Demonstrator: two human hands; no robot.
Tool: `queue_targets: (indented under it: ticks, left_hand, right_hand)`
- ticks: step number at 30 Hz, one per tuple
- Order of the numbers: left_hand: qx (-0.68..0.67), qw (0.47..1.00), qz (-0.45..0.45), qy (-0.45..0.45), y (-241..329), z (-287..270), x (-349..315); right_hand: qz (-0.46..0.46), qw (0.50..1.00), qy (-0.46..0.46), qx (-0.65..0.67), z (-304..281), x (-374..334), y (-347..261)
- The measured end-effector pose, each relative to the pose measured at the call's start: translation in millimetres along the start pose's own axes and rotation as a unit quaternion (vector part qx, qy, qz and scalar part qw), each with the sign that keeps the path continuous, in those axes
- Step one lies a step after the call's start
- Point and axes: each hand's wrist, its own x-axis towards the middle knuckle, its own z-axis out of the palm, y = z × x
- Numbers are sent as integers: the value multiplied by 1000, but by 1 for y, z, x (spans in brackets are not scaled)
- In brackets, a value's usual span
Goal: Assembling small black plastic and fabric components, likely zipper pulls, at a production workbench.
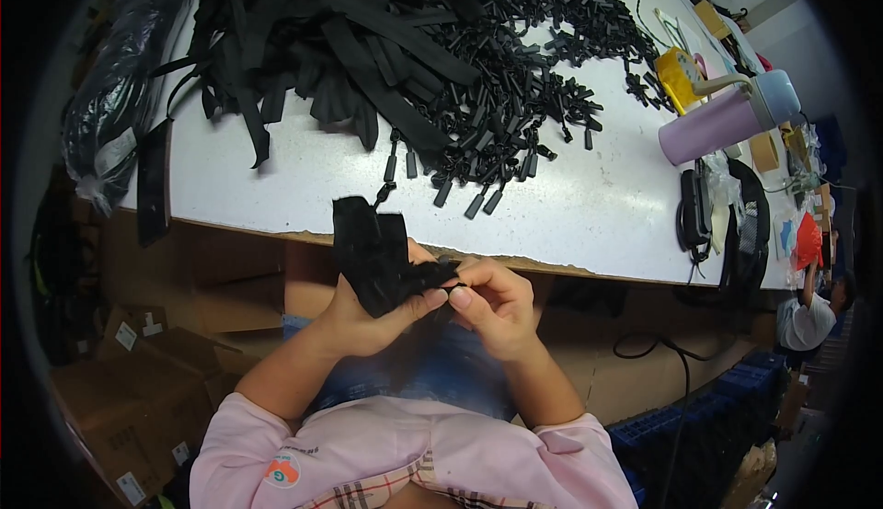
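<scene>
Just in front of the table edge, my left hand is closed around a bundle of black fabric strips, whose cut ends stand up above the fingers. My right hand pinches a small black end of this bundle between thumb and forefinger, right beside the left thumb. What exactly lies in that pinch is too small to make out. On the table beyond are a heap of black fabric strips and a spread of small black zipper pulls. One black pull with a cord lies close to the bundle's top.
A plastic-wrapped black roll lies at the table's left. On the right are a lilac bottle, a yellow tape roll and a black case. Cardboard boxes stand lower left, blue crates lower right. Another person is far right.
</scene>
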Motion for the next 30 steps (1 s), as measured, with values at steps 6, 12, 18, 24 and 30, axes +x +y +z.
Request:
queue_targets:
  ticks: [6, 12, 18, 24, 30]
  left_hand:
    - [-118, 981, -133, 82, -5, 8, -7]
    - [-130, 970, -141, 148, 1, 6, -2]
    - [-147, 963, -199, 106, -2, 1, 5]
    - [-131, 978, -162, 0, -5, 0, 1]
    - [-204, 964, -162, 45, 0, -6, -4]
  right_hand:
    - [-171, 947, 68, -264, 8, 8, -6]
    - [-29, 970, -85, -225, 3, 9, -9]
    - [-252, 862, 38, -437, 20, 16, -21]
    - [-169, 908, -33, -381, 12, 20, -25]
    - [18, 999, 23, -40, 8, 6, -15]
